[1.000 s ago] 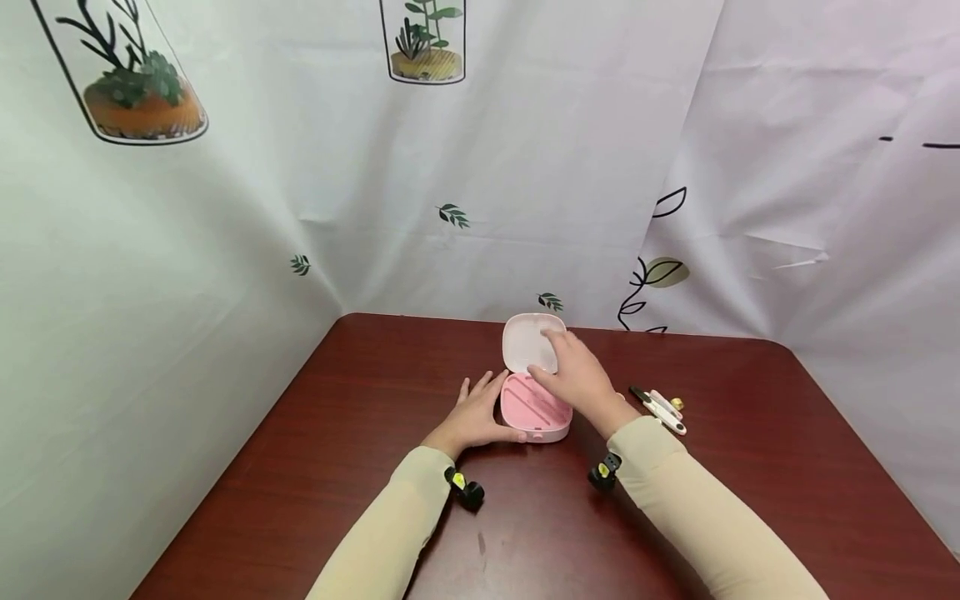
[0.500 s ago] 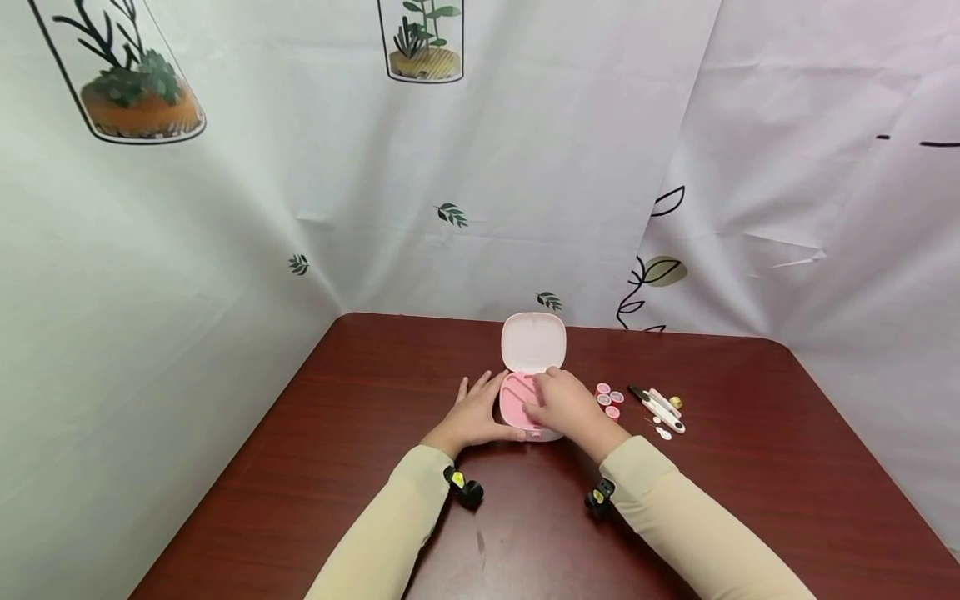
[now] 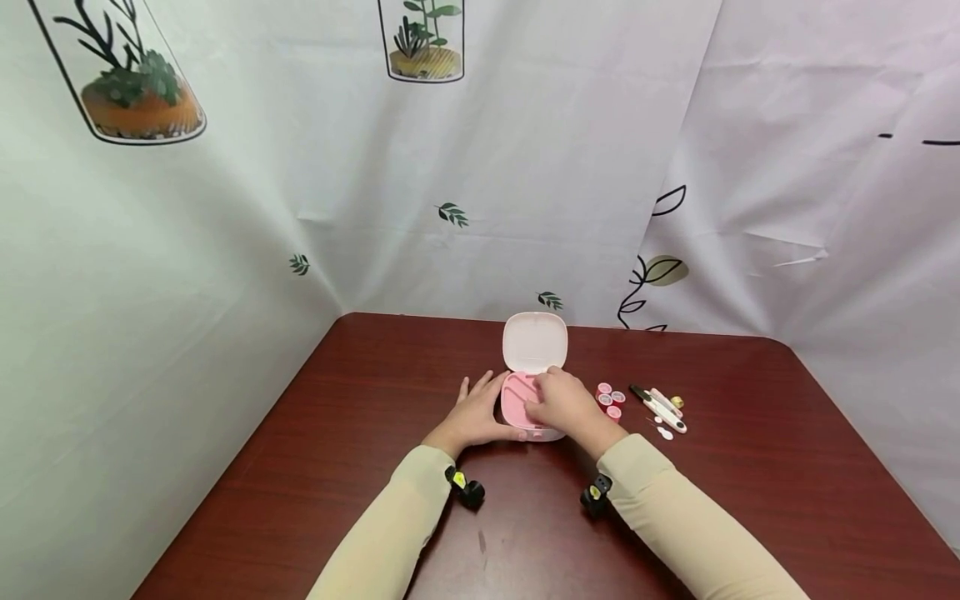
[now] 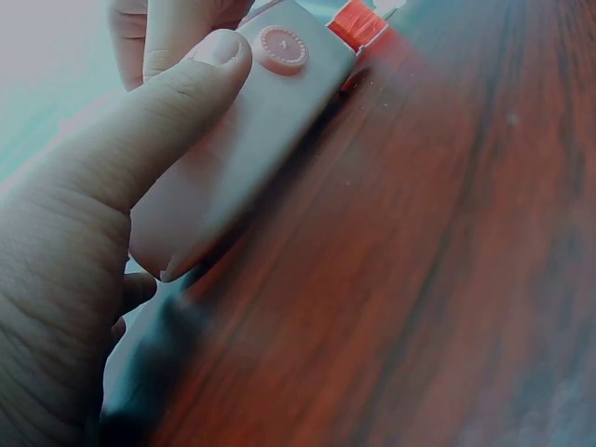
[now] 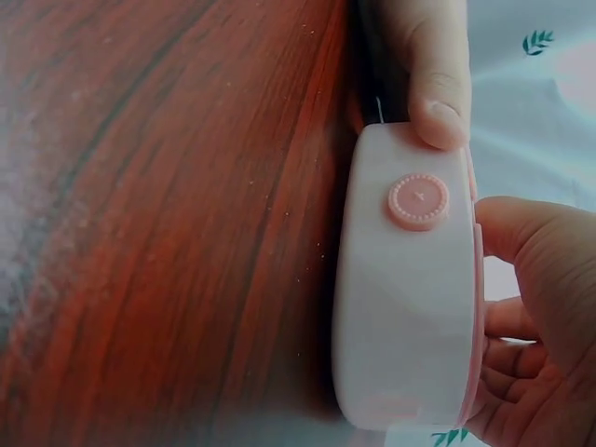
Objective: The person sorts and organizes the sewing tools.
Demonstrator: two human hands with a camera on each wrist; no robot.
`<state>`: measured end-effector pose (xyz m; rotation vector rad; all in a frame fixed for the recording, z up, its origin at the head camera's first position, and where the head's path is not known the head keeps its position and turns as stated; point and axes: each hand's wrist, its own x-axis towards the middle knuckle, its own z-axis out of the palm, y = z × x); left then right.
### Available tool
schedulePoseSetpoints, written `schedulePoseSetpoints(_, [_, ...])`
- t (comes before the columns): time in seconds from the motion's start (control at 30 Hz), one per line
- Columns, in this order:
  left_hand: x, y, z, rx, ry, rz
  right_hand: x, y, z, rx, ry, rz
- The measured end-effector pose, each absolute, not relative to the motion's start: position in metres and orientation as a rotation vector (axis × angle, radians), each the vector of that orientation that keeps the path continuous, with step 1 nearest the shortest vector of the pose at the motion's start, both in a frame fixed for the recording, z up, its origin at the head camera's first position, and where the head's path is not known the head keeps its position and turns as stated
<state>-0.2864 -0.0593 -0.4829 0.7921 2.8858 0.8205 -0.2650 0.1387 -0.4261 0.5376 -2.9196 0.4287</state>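
Observation:
A small white-and-pink box (image 3: 543, 435) stands on the table with its rounded lid (image 3: 534, 340) raised at the back. A pink inner tray (image 3: 513, 404) with a slanting slot sits in it. My left hand (image 3: 471, 419) holds the box at its left side, thumb on the front wall and fingers spread at the back corner. My right hand (image 3: 567, 406) is over the tray's right part, fingers bent and seeming to grip it; the fingertips are partly hidden. In the right wrist view, the right thumb (image 5: 507, 223) touches the tray's edge near the round button (image 5: 418, 197).
Several red-and-white thread spools (image 3: 604, 400) stand right of the box. Farther right lie a slim white tool with a black end (image 3: 663, 415), a small gold-coloured item (image 3: 677, 402) and a flat white piece (image 3: 664, 433). A white patterned cloth (image 3: 480, 167) hangs behind the table.
My right hand has come down from in front of the lid onto the tray, uncovering the lid and the spools. Over the last half second it has barely moved. The left hand stays put.

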Motion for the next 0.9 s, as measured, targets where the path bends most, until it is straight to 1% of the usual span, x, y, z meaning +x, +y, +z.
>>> schedulePoseSetpoints(0.5, [-0.286, -0.059, -0.481, 0.792, 2.881, 0.851, -0.272, 0.149, -0.405, 0.508, -2.885, 0.464])
schedulePoseSetpoints(0.9, [-0.285, -0.060, -0.480, 0.799, 2.885, 0.854, -0.279, 0.180, -0.386, 0.509, -2.861, 0.441])
